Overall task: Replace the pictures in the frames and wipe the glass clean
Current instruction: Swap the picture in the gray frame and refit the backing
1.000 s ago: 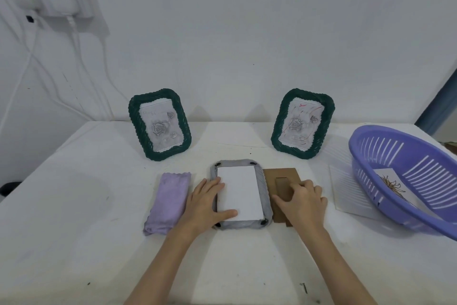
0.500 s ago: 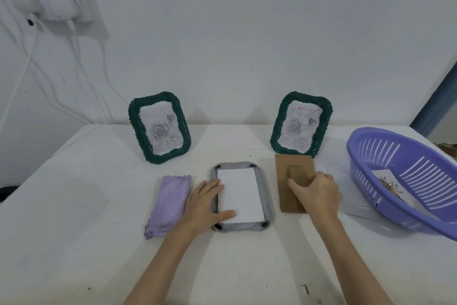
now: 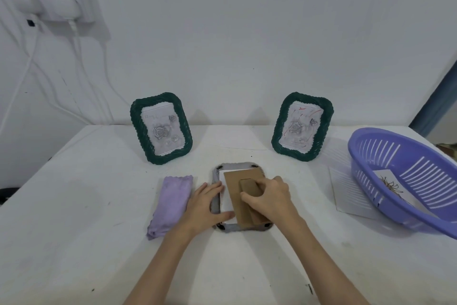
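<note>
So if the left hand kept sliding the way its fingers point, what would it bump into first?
The left hand points up and right, so it would probably meet the brown backing board lying over the face-down frame; how high the board sits is unclear.

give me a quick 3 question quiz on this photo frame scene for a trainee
1. True or false: the brown backing board lies over the face-down frame.
2. Which hand grips the board's stand?
A. left hand
B. right hand
3. Fill in: the purple cloth lies to the ___ of the face-down frame.

Key: 1 true; 2 B; 3 left.
</note>
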Tool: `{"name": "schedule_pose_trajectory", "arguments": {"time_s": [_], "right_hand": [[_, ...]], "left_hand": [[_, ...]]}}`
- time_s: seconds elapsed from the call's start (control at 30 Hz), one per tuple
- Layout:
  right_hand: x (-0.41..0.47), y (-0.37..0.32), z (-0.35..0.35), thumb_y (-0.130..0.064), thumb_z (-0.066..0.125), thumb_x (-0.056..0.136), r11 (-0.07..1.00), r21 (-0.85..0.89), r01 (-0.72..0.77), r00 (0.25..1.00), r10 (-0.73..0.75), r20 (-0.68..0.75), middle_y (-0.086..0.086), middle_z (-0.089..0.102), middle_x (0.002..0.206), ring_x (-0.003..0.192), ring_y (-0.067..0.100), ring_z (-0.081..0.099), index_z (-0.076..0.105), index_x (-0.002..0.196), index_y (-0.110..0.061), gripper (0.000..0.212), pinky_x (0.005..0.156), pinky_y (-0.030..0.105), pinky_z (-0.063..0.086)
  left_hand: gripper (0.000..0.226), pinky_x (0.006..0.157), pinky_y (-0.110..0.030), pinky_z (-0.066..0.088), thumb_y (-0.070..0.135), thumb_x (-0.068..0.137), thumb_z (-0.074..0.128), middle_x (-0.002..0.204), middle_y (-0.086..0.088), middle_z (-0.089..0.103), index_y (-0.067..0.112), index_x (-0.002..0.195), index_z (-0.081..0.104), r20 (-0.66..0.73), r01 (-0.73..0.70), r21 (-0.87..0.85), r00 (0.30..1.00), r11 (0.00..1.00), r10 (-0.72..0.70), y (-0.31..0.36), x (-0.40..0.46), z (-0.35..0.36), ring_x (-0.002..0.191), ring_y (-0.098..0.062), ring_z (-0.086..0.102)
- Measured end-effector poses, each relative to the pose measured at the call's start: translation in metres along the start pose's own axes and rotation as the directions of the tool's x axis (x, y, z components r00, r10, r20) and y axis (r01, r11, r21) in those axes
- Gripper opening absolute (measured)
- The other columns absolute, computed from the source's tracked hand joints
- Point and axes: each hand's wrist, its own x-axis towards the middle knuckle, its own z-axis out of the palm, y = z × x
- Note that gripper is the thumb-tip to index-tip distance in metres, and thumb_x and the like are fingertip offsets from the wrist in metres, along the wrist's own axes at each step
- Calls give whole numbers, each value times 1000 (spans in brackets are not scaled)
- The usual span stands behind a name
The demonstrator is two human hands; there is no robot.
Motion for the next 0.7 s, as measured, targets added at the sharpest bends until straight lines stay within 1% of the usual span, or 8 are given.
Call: {"name": "schedule_pose_trajectory", "arguments": {"time_s": [0.17, 0.37, 0.53, 0.6, 0.63, 0.67, 0.7], "right_hand": [[4, -6, 2, -48, 64, 72, 999, 40, 14, 999, -16, 49, 4, 40, 112, 108, 26, 43, 64, 107, -20, 45, 95, 35, 40], [9, -5, 10, -51, 63, 72, 1000, 8, 18, 1000, -18, 12, 3, 44, 114, 106, 28, 44, 65, 105, -19, 45, 94, 35, 41], [11, -3, 13, -51, 62, 72, 1000, -9, 20, 999, -20, 27, 4, 45, 111, 105, 28, 43, 67, 101, -19, 44, 91, 35, 41], [11, -3, 14, -52, 62, 72, 1000, -23, 22, 999, -21, 36, 3, 45, 112, 102, 27, 43, 66, 101, -20, 44, 90, 35, 41], [12, -3, 14, -53, 61, 72, 999, -34, 23, 999, -21, 37, 3, 45, 112, 102, 27, 43, 66, 101, -20, 45, 90, 35, 41], [12, -3, 15, -54, 61, 72, 999, -45, 23, 999, -22, 38, 3, 45, 112, 101, 27, 43, 66, 101, -20, 45, 90, 36, 42], [13, -3, 15, -54, 61, 72, 998, -54, 22, 999, -20, 37, 4, 45, 112, 102, 28, 43, 66, 101, -20, 45, 91, 37, 42]], "left_hand": [[111, 118, -33, 14, 77, 47, 40, 153, 8, 24, 21, 143, 32, 11, -26, 42, 1000, 999, 25, -7, 5, 2, 143, -18, 15], [109, 118, -35, 14, 77, 50, 40, 153, 8, 24, 21, 143, 31, 3, -35, 59, 999, 998, 35, -11, 6, 3, 143, -17, 16], [105, 118, -36, 14, 75, 52, 43, 152, 7, 26, 22, 142, 33, -3, -43, 16, 999, 999, 43, -14, 7, 5, 142, -16, 18], [97, 118, -32, 13, 65, 56, 51, 150, 8, 27, 21, 141, 34, -1, -34, -75, 999, 997, 34, -10, 5, 2, 141, -13, 18], [88, 117, -28, 13, 54, 62, 57, 147, 7, 31, 19, 140, 35, 0, -28, -131, 1000, 991, 28, -8, 3, 1, 139, -11, 19], [77, 115, -26, 16, 38, 70, 62, 142, 5, 35, 18, 139, 35, 0, -15, -188, 1000, 982, 15, -6, 2, 0, 137, -11, 24], [66, 113, -26, 22, 21, 78, 62, 138, 1, 40, 18, 138, 35, -8, -4, -239, 1000, 971, 2, -5, 1, -2, 135, -14, 30]]}}
